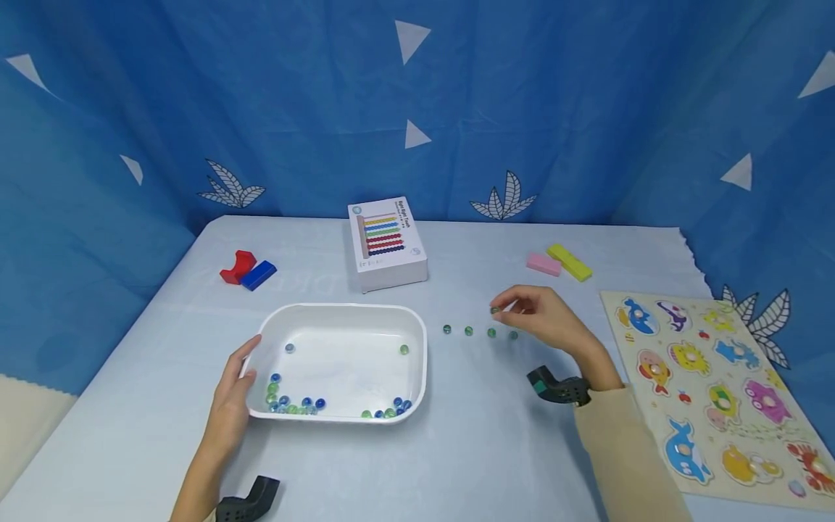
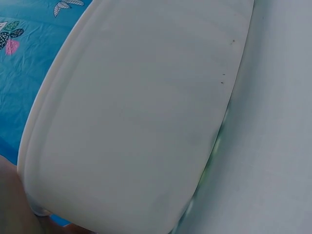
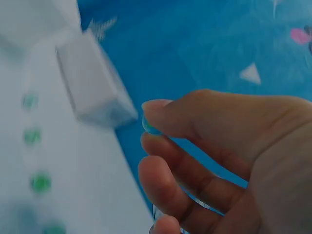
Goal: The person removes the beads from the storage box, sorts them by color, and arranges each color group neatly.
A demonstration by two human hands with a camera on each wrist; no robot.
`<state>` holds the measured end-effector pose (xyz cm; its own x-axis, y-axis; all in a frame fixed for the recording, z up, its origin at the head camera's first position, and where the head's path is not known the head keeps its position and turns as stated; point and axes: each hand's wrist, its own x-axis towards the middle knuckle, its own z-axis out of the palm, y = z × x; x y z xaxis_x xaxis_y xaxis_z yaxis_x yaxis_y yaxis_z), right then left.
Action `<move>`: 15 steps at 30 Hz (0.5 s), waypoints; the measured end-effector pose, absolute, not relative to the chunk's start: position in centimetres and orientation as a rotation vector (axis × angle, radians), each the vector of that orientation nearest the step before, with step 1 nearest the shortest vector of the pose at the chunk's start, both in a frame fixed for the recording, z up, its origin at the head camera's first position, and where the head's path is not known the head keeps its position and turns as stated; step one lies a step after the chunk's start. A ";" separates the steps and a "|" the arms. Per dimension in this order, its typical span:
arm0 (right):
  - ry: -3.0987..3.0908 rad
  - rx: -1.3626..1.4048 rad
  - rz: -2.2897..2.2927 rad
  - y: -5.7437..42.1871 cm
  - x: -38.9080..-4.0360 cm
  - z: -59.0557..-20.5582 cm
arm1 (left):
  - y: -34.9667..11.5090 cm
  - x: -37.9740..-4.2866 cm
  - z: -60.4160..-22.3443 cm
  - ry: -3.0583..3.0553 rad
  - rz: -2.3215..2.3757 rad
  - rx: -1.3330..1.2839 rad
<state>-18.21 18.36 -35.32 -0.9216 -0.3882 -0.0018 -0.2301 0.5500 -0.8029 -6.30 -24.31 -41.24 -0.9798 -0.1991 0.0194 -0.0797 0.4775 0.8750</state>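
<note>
Green marble (image 1: pixel 494 310) pinched near a row of four marbles (image 1: pixel 491 333)

The right hand (image 1: pixel 548 315) holds it between thumb and index fingertip, the other fingers loosely bent, above the pale tablecloth (image 1: pixel 476 449). The row lies right of a white tray (image 1: pixel 346 348), whose left end the left hand (image 1: pixel 228 409) grips, thumb at the rim. Blue and green marbles (image 1: pixel 320 404) sit in the tray, mostly toward its near corners. A white box (image 1: pixel 393 277) lies beyond.
</note>
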 end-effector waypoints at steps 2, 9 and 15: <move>2.650 -0.422 -1.248 20.5 -18.2 -36.2 | -24.3 -6.3 -41.2 -2.595 -1.530 0.243; 2.734 -0.257 -1.045 24.2 -18.1 -39.1 | -24.4 -6.3 -41.1 -2.590 -1.528 0.244; 2.793 -0.280 -1.008 24.6 -17.9 -41.1 | -24.2 -6.2 -41.2 -2.581 -1.534 0.240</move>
